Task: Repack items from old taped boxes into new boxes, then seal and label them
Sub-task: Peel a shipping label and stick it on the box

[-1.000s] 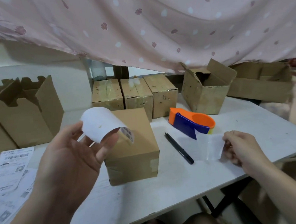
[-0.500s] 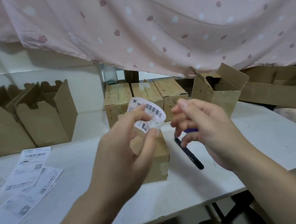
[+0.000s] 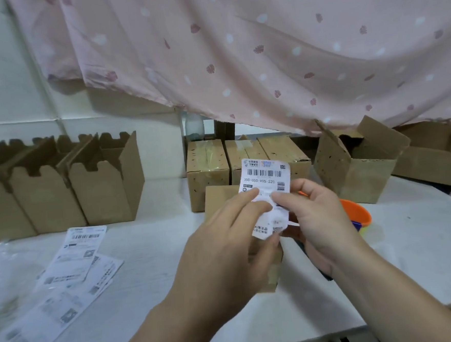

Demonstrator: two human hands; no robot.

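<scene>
white table (image 3: pixel 147 283) | shipping label (image 3: pixel 266 184) pinched between left hand (image 3: pixel 224 251), right hand (image 3: pixel 321 225)

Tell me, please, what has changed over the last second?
The right hand released its clear strip and came across to the label, which it now pinches with the left hand; the label has uncurled, print facing the camera. Boxes, tape dispenser and spare labels stayed put.

Bare tabletop (image 3: pixel 158 255) between loose labels (image 3: pixel 76 261) and box (image 3: pixel 218 198); taped boxes (image 3: pixel 208 169) block rear.
</scene>
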